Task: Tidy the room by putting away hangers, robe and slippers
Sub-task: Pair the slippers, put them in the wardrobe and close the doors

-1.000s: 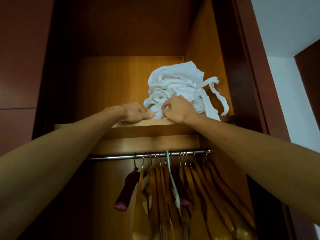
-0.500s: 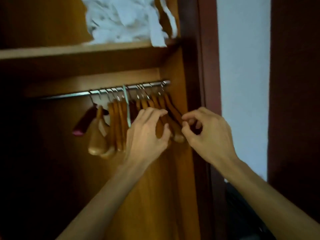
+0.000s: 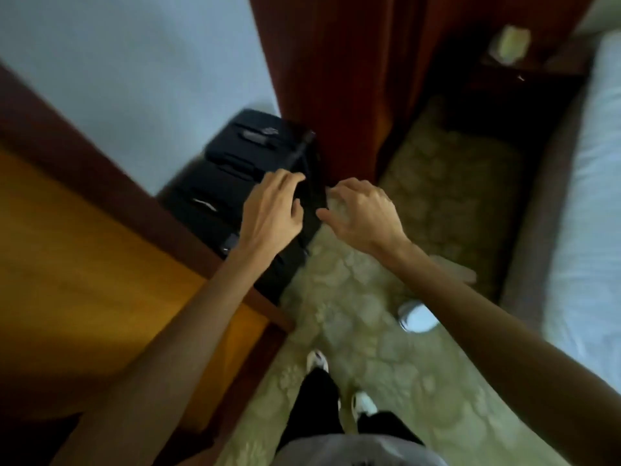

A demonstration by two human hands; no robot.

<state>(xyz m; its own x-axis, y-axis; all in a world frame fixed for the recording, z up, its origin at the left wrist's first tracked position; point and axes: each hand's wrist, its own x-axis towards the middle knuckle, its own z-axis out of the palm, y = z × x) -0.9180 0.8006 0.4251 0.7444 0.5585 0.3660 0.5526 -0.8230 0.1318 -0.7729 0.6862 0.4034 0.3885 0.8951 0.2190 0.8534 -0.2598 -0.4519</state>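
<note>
Slipper [image 3: 418, 317]: lay on carpet [image 3: 369, 331] below right hand [image 3: 364, 213]; both hands empty, left hand [image 3: 272, 210] loosely spread; best stooped for.

- View has swung down from the wardrobe rail to the carpet [image 3: 353, 297] and black suitcase [image 3: 235, 169]
- Left hand [image 3: 272, 210] and right hand [image 3: 363, 213] have dropped, empty, above them

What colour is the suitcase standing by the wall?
Black, seen in the head view: the suitcase stands beside the wooden wardrobe.

free: carpet [image 3: 353, 317] ahead | blocked: suitcase [image 3: 235, 169] left, bed [image 3: 591, 203] right, white slipper [image 3: 418, 317] on floor
</note>
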